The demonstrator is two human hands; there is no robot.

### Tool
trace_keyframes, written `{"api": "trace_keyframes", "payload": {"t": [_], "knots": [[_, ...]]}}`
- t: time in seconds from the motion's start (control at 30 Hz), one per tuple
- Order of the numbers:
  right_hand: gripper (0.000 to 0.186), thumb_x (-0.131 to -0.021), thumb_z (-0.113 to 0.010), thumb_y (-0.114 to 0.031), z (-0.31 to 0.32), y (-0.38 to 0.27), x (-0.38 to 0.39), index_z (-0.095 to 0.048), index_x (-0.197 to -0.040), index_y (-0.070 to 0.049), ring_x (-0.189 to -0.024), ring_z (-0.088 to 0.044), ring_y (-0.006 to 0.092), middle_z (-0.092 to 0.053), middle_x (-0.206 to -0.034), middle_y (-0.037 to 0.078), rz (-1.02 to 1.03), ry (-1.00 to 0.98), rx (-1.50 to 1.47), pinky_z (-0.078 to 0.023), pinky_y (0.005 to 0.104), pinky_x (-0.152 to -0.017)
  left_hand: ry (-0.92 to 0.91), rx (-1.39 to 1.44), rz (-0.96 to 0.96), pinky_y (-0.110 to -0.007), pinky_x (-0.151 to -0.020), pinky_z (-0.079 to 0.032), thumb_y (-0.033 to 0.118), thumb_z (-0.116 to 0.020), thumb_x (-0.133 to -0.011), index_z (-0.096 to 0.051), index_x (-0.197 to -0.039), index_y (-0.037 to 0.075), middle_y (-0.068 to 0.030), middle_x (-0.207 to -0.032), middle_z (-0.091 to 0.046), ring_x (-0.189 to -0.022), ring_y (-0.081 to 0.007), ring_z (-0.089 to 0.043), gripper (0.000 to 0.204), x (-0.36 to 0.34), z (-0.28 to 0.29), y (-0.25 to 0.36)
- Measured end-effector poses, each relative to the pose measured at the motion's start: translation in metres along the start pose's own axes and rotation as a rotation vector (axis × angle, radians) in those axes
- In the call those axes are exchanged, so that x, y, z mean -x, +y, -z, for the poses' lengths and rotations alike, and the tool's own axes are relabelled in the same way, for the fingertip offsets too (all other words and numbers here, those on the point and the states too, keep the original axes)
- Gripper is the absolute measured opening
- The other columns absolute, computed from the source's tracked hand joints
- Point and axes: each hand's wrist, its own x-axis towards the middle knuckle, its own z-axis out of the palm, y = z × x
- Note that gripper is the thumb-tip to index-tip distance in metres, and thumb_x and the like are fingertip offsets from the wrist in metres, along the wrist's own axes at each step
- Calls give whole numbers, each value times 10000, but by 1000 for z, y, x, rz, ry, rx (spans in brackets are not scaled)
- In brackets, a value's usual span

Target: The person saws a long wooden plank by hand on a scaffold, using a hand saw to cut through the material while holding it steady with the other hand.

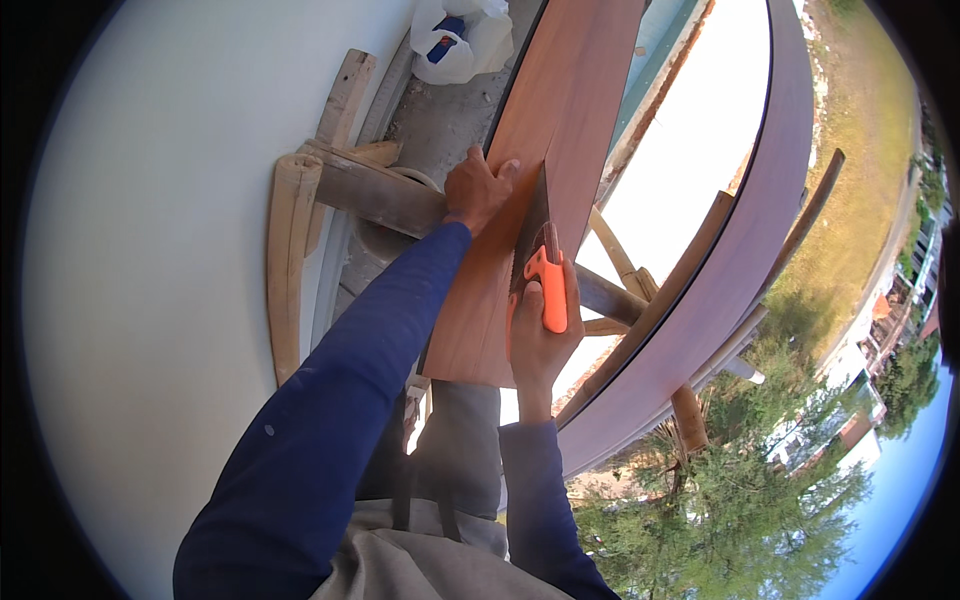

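A long reddish-brown wood-look board [572, 75] runs away from me, its near end close to my legs. My left hand [478, 190] holds the board's left edge, the thumb lying on its top face and the fingers curled over the side. In my right hand [545, 350] is a handsaw [554, 296] with an orange handle, my fingers wrapped around the grip. Its dark blade points away from me, over the middle of the board. I cannot tell how deep the teeth sit in it.
A wooden trestle [375, 190] passes beneath the board. On the right lies another long brown board [700, 290] on wooden supports. A white plastic bag [475, 55] rests on the concrete floor at the far left. A pale wall [170, 250] stands close on the left.
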Motion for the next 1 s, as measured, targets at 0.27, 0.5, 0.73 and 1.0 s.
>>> {"api": "trace_keyframes", "payload": {"t": [0.27,0.5,0.73,1.0], "knots": [[512,-964,-618,-89,1,-13,-15,-515,-1452,25,-1027,-681,208,-685,-1207,145,-51,-35,-19,-528,320,-905,-92,176,196,-436,-883,-541,372,-835,-768,-588,-1194,-44,-233,-1106,-685,-1034,-353,-694,644,172,29,-78],[474,-989,-622,-147,19,-66,-51,-541,-1435,-8,-892,-662,145,-673,-1088,106,-275,-223,-36,-537,301,-787,-196,180,238,-428,-845,-560,357,-838,-764,-645,-1136,-63,-236,-1015,-741,-947,-358,-739,594,167,26,-82],[567,-970,-633,-126,20,-46,97,-472,-1493,26,-1071,-664,211,-669,-1231,139,-162,29,-17,-506,329,-962,-141,272,197,-446,-882,-548,443,-835,-772,-646,-1125,-80,-264,-1042,-723,-997,-384,-720,658,172,12,-102],[533,-957,-585,-57,51,-35,225,-473,-1451,110,-1132,-687,249,-674,-1250,186,-39,132,22,-541,357,-987,-143,368,77,-444,-893,-539,413,-816,-788,-648,-1124,-89,-273,-1068,-720,-1022,-403,-712,626,162,10,-101]]}}
